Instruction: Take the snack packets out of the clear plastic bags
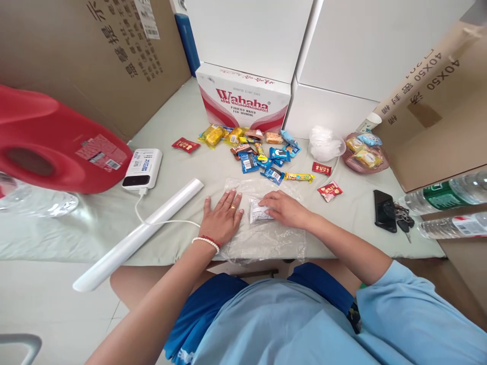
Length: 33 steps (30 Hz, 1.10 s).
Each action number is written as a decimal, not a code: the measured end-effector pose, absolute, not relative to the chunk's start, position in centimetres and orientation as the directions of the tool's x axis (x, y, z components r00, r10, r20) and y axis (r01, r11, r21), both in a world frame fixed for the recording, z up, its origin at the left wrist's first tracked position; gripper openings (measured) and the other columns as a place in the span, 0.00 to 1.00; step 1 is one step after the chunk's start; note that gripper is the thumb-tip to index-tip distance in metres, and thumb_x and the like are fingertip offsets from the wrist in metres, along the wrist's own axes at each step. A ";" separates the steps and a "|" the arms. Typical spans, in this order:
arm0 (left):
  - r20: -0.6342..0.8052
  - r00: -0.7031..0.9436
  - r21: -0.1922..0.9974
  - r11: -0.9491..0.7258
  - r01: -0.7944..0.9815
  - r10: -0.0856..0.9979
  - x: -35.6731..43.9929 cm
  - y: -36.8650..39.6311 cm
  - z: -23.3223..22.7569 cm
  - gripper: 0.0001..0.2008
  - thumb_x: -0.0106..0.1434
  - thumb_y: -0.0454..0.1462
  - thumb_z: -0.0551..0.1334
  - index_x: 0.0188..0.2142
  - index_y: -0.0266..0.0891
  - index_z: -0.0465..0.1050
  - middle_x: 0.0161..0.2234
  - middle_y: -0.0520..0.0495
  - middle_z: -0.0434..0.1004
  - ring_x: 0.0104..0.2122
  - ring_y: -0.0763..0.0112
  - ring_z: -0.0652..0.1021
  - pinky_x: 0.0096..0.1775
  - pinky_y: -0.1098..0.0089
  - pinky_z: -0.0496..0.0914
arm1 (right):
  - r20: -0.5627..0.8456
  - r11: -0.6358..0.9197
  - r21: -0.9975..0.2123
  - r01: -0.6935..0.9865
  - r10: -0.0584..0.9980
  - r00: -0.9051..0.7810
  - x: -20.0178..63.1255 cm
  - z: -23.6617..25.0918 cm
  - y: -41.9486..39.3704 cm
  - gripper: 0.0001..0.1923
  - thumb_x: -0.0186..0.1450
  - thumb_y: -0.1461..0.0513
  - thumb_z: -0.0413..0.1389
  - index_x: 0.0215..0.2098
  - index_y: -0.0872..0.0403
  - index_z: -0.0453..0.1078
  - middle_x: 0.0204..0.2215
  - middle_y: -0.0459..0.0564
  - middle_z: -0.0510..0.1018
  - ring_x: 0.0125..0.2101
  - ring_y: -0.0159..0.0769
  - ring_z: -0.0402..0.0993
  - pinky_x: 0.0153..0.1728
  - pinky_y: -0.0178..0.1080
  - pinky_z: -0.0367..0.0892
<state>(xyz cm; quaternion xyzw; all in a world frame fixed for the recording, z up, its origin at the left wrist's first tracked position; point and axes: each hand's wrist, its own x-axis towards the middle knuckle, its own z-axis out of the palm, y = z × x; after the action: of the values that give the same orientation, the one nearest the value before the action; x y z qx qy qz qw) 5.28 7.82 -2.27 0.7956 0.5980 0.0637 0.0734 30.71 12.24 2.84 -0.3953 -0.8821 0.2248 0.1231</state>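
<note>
A clear plastic bag (266, 238) lies flat at the table's near edge. My left hand (221, 218) rests palm down on its left side, fingers spread. My right hand (285, 209) lies on the bag's right part, fingertips touching a small white snack packet (258, 212) that appears to be inside the bag. Beyond the bag, a heap of several wrapped snacks (258, 149) sits mid-table.
A white roll (140, 233) lies diagonally at left, beside a white power bank (142, 168) with a cable and a red jug (49, 144). A Wahaha carton (243, 99) stands behind. At right are a snack plate (365, 157), a phone (384, 210), keys and bottles (445, 195).
</note>
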 end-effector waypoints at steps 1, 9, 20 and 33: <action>0.013 0.275 0.196 -0.273 0.942 0.961 5.3 7.8 -2.3 0.29 0.76 0.45 0.42 0.74 0.46 0.51 0.74 0.42 0.49 0.72 0.56 0.57 0.69 0.36 0.36 | 0.050 0.548 -0.492 0.676 0.793 -0.607 31.2 3.1 13.7 0.16 0.71 0.64 0.54 0.54 0.50 0.78 0.51 0.52 0.80 0.51 0.44 0.74 0.55 0.46 0.68; 0.015 0.270 0.196 -0.268 0.943 0.963 5.3 7.8 -2.2 0.29 0.76 0.46 0.42 0.73 0.45 0.53 0.74 0.42 0.49 0.73 0.57 0.56 0.69 0.36 0.36 | -0.044 0.026 -0.193 0.981 0.998 -0.035 36.0 3.8 29.8 0.33 0.64 0.64 0.62 0.67 0.61 0.65 0.62 0.63 0.72 0.58 0.52 0.70 0.58 0.45 0.64; 0.062 0.266 0.234 -0.273 0.933 0.962 5.4 7.8 -2.3 0.29 0.75 0.46 0.44 0.73 0.47 0.54 0.74 0.45 0.51 0.72 0.54 0.57 0.70 0.36 0.38 | 0.062 -0.135 -0.256 0.957 0.986 0.155 38.3 4.1 26.8 0.12 0.71 0.63 0.51 0.42 0.59 0.76 0.45 0.66 0.81 0.50 0.50 0.77 0.47 0.44 0.70; 0.102 0.265 0.296 -0.284 0.912 0.959 5.4 7.8 -2.4 0.29 0.76 0.45 0.44 0.72 0.43 0.56 0.73 0.40 0.53 0.72 0.57 0.58 0.69 0.37 0.34 | -0.439 -0.440 -0.898 0.022 0.887 -0.144 32.3 3.8 9.2 0.22 0.52 0.48 0.72 0.35 0.53 0.73 0.27 0.47 0.81 0.28 0.35 0.81 0.32 0.36 0.79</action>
<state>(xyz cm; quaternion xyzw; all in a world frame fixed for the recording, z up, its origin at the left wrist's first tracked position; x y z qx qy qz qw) 5.44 7.80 -2.44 0.7903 0.5918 0.1310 0.0889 32.32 9.16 3.82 -0.5596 -0.4060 0.6379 0.3392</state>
